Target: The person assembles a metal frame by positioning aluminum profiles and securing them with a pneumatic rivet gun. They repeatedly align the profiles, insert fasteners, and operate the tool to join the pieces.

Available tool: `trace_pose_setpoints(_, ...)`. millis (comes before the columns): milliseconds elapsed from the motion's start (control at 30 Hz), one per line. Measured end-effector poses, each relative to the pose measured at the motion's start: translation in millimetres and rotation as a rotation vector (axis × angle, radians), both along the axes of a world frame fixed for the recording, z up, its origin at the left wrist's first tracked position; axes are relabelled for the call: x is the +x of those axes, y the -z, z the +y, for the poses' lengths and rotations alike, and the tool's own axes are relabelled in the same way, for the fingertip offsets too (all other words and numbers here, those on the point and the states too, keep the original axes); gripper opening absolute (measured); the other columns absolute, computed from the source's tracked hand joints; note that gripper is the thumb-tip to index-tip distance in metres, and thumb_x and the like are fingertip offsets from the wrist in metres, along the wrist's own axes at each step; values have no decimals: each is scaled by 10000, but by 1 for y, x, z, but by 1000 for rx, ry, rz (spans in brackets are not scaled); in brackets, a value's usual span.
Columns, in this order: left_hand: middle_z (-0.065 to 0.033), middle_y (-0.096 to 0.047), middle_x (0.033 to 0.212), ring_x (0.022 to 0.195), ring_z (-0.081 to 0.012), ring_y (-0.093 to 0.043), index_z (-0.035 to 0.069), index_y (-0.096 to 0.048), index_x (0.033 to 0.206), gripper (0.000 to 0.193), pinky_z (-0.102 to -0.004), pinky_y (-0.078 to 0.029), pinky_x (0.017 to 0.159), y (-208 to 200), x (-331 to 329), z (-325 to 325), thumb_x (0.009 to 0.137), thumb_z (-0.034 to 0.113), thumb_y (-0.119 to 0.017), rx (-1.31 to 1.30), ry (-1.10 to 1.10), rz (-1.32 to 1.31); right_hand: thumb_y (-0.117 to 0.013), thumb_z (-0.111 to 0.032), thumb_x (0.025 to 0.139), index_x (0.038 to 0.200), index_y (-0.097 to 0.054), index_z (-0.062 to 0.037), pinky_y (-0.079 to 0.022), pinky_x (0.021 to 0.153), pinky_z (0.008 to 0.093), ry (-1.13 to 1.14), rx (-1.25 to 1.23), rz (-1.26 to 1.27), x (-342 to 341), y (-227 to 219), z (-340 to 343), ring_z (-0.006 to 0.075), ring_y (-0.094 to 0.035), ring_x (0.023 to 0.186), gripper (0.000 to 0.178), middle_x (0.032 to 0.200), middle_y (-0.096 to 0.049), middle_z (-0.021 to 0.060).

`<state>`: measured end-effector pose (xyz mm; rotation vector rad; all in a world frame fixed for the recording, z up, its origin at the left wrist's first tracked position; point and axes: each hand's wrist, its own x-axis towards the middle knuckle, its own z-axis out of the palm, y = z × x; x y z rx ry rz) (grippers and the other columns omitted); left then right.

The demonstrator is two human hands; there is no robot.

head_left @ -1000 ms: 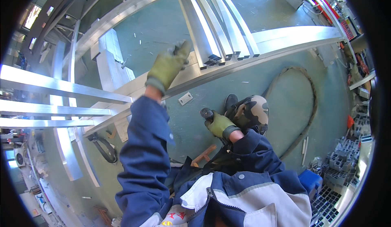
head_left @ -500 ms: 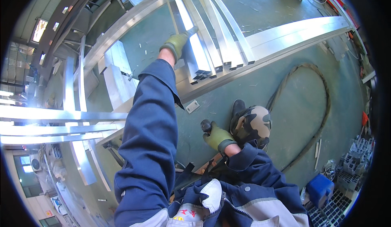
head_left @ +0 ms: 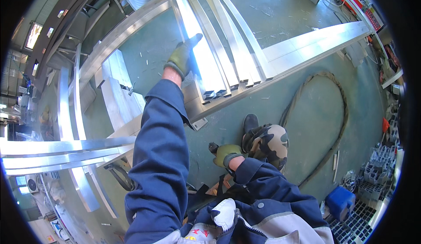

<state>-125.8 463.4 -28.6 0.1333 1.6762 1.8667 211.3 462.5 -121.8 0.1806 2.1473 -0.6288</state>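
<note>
My left hand (head_left: 180, 58), in a yellow-green glove, is at the left edge of a shiny, wide aluminium profile (head_left: 206, 64). Its thumb lies over the top face, and the other fingers go down the side, partly hidden. The profile rests across a long aluminium beam (head_left: 307, 50), with several slimmer profiles (head_left: 237, 53) beside it on the right. Lower down, near my bent knee, my right hand (head_left: 226, 154), gloved alike, is closed around a dark tool with a rounded end (head_left: 213, 147). Most of that tool is hidden by the glove, so its kind cannot be made out.
More aluminium lengths (head_left: 66, 146) cross at the left. Grey blocks (head_left: 117, 101) stand under the frame. A thick wrapped hose (head_left: 344, 112) loops over the green floor at the right. A blue jerrycan (head_left: 340, 202) and stacked profile pieces (head_left: 377, 169) sit at the lower right.
My view has shifted slightly, so the profiles appear a little to the left and lower. My left hand stays at the wide profile's edge; the right still holds the dark tool.
</note>
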Motion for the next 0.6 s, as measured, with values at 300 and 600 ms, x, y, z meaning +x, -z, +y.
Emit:
trace_pose_setpoints(300, -72, -686, 1273, 1108, -206, -667, 102, -612, 1393, 755, -359, -550, 982, 30, -19, -3, 853, 580, -836, 91, -44, -82, -633, -423, 943, 1300, -691, -52, -573, 919, 489, 2, -100, 132, -10, -94, 28, 404, -729, 1066, 518, 1161, -752, 225)
trace_pose_setpoints(600, -131, -722, 1186, 999, -227, -728, 82, -618, 1379, 705, -372, -614, 898, 23, -17, -1, 924, 606, -741, 363, 23, -186, -665, -419, 989, 1402, -634, -48, -580, 877, 373, 675, -265, 956, -114, -227, 160, 284, -765, 969, 556, 1107, -754, 231)
